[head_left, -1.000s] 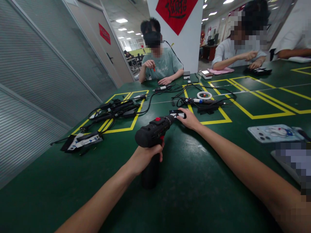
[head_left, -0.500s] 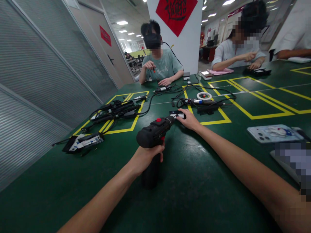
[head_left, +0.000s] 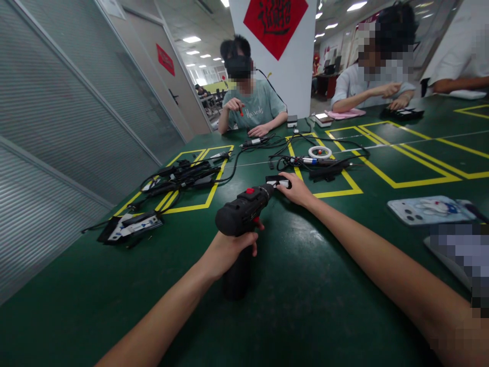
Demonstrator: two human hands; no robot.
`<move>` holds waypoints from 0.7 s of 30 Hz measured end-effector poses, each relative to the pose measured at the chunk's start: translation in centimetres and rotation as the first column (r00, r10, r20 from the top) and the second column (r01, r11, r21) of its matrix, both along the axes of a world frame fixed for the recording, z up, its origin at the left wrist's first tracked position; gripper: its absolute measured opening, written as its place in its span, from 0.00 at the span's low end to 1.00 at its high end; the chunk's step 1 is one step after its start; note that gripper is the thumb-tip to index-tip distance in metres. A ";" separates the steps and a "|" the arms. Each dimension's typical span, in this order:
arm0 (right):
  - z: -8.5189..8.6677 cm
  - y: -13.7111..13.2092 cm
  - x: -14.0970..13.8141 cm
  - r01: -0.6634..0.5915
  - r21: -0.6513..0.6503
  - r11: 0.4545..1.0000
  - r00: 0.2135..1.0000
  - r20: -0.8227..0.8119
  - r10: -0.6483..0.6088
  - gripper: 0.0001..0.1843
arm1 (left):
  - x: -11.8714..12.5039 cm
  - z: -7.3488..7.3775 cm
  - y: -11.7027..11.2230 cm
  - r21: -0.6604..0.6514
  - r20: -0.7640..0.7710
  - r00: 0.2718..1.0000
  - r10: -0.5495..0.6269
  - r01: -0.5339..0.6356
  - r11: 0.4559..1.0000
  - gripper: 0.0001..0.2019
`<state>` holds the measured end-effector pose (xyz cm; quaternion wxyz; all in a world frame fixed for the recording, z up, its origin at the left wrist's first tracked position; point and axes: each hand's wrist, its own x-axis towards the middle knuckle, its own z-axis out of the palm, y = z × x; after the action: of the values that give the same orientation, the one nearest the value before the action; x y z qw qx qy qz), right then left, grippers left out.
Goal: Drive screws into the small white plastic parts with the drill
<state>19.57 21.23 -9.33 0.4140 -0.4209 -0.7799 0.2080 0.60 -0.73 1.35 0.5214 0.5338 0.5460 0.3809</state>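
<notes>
My left hand (head_left: 233, 251) is wrapped round the handle of a black cordless drill (head_left: 241, 211) with a red switch on top. The drill's chuck points away from me, toward a small black block with a white label (head_left: 278, 182). My right hand (head_left: 295, 189) grips that block from its right side, thumb and fingers closed on it. The chuck's front end sits right at the block; whether the bit touches it I cannot tell. Both wrists are low over the green table (head_left: 305, 285).
On the left lie tangled black cables and tools (head_left: 187, 176) and a pouch (head_left: 132, 227). A soldering-iron-like tool (head_left: 317, 161) and a white tape ring (head_left: 320, 152) lie beyond my right hand. A phone (head_left: 430, 210) rests at right. Co-workers (head_left: 254, 104) sit across the table.
The drill's rear has tipped very slightly, and a finger of my left hand shows extended near the trigger now. My right hand and the block have stayed nearly still.
</notes>
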 end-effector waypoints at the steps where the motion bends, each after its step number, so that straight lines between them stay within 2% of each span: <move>1: 0.0 0.0 0.0 0.001 -0.003 1.000 1.000 0.000 -0.001 0.26 | 0.0 0.0 0.0 -0.004 -0.001 1.000 0.001 -0.001 1.000 0.15; 5: 0.0 0.0 0.0 0.000 -0.013 1.000 1.000 0.000 0.000 0.26 | -0.2 -0.2 0.2 0.001 0.015 1.000 -0.009 0.009 1.000 0.11; 21: -0.1 0.1 0.0 -0.001 -0.022 1.000 1.000 -0.004 0.001 0.26 | 0.0 0.2 0.3 -0.019 -0.003 1.000 0.027 -0.027 0.999 0.13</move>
<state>19.56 21.28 -9.40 0.4107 -0.4245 -0.7771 0.2175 0.58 -0.45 1.58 0.5205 0.5218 0.5575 0.3821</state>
